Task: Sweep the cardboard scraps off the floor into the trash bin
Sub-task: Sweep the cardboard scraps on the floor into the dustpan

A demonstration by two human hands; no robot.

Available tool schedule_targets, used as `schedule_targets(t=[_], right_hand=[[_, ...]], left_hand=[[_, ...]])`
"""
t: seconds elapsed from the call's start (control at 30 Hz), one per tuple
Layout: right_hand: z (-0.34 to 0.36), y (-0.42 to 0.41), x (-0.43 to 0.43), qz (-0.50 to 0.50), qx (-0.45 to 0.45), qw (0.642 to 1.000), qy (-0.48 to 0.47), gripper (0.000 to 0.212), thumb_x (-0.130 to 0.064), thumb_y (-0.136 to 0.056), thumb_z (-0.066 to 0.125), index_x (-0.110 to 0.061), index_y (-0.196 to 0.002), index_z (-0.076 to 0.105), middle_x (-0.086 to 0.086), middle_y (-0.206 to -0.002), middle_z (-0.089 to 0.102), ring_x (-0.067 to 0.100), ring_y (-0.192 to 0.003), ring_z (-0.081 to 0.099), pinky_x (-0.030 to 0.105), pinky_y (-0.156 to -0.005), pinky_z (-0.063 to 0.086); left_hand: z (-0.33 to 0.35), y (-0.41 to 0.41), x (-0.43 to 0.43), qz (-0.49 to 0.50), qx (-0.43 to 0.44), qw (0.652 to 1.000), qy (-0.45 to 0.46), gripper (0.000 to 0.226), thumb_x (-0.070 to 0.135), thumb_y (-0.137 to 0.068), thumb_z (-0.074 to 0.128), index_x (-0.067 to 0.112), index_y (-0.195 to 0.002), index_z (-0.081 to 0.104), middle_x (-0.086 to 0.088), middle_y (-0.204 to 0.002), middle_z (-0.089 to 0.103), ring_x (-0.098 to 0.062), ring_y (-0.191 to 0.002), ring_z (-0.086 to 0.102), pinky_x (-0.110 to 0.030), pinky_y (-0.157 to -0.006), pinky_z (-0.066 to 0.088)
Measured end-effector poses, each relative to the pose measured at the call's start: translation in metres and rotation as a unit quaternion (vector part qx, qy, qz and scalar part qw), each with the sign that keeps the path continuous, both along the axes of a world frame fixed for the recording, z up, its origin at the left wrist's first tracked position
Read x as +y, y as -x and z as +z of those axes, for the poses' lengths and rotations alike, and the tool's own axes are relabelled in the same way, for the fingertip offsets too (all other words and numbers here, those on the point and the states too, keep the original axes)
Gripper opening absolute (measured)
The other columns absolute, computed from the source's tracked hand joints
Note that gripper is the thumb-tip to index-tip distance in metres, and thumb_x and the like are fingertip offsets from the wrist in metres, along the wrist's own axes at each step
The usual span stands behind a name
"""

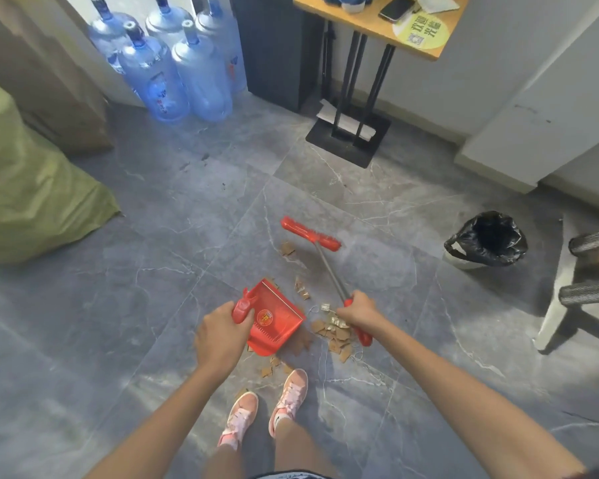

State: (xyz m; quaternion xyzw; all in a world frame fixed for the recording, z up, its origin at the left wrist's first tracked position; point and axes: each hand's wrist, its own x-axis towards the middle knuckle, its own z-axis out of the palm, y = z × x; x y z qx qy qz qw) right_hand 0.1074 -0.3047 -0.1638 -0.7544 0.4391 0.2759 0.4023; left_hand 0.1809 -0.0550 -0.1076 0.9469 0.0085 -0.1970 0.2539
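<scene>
Left hand: our left hand (218, 337) has its fingers curled tight round the handle of the red dustpan (277, 316). It holds the pan low and tilted just beside the scraps, we judge so that its edge can meet the pile.
Right hand: our right hand (357, 311) has its fingers clamped on the red grip of the broom shaft. The broom head (310, 235) reaches out ahead, beyond the farthest scraps, placed, we judge, to draw them back toward the pan.
Cardboard scraps: the cardboard scraps (336, 335) lie on the grey floor (153, 271). The thickest heap is between the dustpan and the right hand; looser pieces lie near the broom head, beside the pan's far edge and in front of our shoes (287, 399).
Dustpan contents: the red inside that we see bears a round label and no scraps.
Trash bin: the trash bin (464, 261) stands to the right, well apart from the heap. It is lined with a black bag, mouth upward; its inside is too dark to tell what it holds.
Stage: gathering is in hand, and we judge that the carry to the bin is not yet begun.
Surroundings: water bottles (173, 70) and a green sack (32, 195) stand at the left; a phone (396, 6) lies on the wooden surface (360, 25).
</scene>
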Motion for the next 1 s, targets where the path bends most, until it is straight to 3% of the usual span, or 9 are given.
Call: schedule_targets(t=[0.17,0.23,0.33,0.37,0.5,0.67,0.83,0.93,1.0], right_hand=[[-0.027,-0.07,-0.003,0.047,0.013,0.998,-0.035,0.015,-0.005,-0.089,0.05,-0.007,-0.1,0.04,0.012,-0.08,0.05,0.017,-0.046,0.046,0.02,-0.029,0.036],[-0.042,-0.081,0.0,0.063,0.011,0.998,-0.012,0.012,-0.004,-0.089,0.051,-0.006,-0.097,0.041,0.013,-0.082,0.05,0.021,-0.052,0.049,0.029,-0.039,0.045],[-0.072,-0.066,0.001,0.143,0.049,0.988,0.035,0.02,-0.011,-0.087,0.056,-0.006,-0.106,0.056,0.017,-0.105,0.06,0.032,-0.093,0.061,0.037,-0.079,0.051],[-0.08,-0.055,0.001,0.159,0.065,0.984,0.04,0.025,-0.013,-0.087,0.058,-0.005,-0.111,0.058,0.018,-0.112,0.062,0.033,-0.103,0.061,0.036,-0.084,0.05],[-0.077,0.011,0.005,0.202,0.091,0.974,0.04,0.015,-0.007,-0.091,0.046,-0.013,-0.103,0.051,0.015,-0.101,0.056,0.028,-0.089,0.056,0.034,-0.071,0.045],[-0.073,0.102,0.006,0.201,0.136,0.969,0.052,0.026,-0.009,-0.086,0.049,-0.014,-0.111,0.052,0.015,-0.111,0.064,0.031,-0.099,0.062,0.027,-0.069,0.04],[-0.046,0.144,0.018,0.173,0.119,0.977,0.041,0.033,-0.005,-0.085,0.051,-0.02,-0.114,0.054,0.006,-0.084,0.058,0.021,-0.066,0.054,0.022,-0.051,0.04],[-0.024,0.149,0.031,0.092,0.067,0.993,0.024,0.026,0.003,-0.082,0.048,-0.009,-0.103,0.058,0.007,-0.065,0.049,0.02,-0.041,0.047,0.025,-0.033,0.041],[-0.009,0.154,0.044,0.062,0.057,0.996,0.013,0.029,0.003,-0.083,0.047,-0.009,-0.107,0.057,0.007,-0.062,0.047,0.018,-0.038,0.044,0.024,-0.031,0.04]], left_hand=[[-0.012,-0.004,0.003,0.028,0.006,0.999,0.025,0.041,0.046,-0.086,0.059,0.022,-0.056,0.046,0.003,-0.047,0.055,-0.022,-0.048,0.061,-0.034,-0.052,0.05],[-0.017,-0.002,0.007,0.041,0.015,0.999,0.029,0.04,0.045,-0.086,0.06,0.023,-0.056,0.047,0.004,-0.048,0.054,-0.023,-0.048,0.061,-0.034,-0.052,0.051],[-0.021,0.002,0.018,0.061,0.03,0.998,0.018,0.039,0.048,-0.084,0.059,0.022,-0.057,0.048,0.002,-0.051,0.056,-0.027,-0.052,0.063,-0.036,-0.055,0.053],[-0.022,0.004,0.022,0.063,0.029,0.997,0.016,0.039,0.049,-0.083,0.058,0.021,-0.057,0.048,0.002,-0.051,0.055,-0.027,-0.052,0.062,-0.036,-0.055,0.053],[-0.023,0.011,0.038,0.067,0.026,0.997,0.009,0.042,0.05,-0.082,0.058,0.019,-0.057,0.046,0.0,-0.049,0.054,-0.026,-0.05,0.06,-0.037,-0.053,0.049],[-0.022,0.027,0.049,0.067,0.031,0.997,0.014,0.042,0.05,-0.085,0.058,0.022,-0.056,0.046,0.002,-0.052,0.057,-0.026,-0.057,0.062,-0.035,-0.054,0.046],[-0.019,0.032,0.066,0.049,0.027,0.998,0.019,0.04,0.048,-0.086,0.06,0.023,-0.058,0.047,0.001,-0.056,0.057,-0.027,-0.061,0.058,-0.033,-0.052,0.038],[-0.015,0.029,0.08,0.047,0.025,0.998,0.026,0.043,0.051,-0.085,0.058,0.021,-0.056,0.046,0.001,-0.052,0.055,-0.027,-0.058,0.06,-0.034,-0.052,0.043],[-0.011,0.027,0.09,0.044,0.023,0.998,0.031,0.043,0.051,-0.085,0.058,0.021,-0.056,0.046,0.002,-0.051,0.054,-0.026,-0.056,0.06,-0.035,-0.054,0.047]])
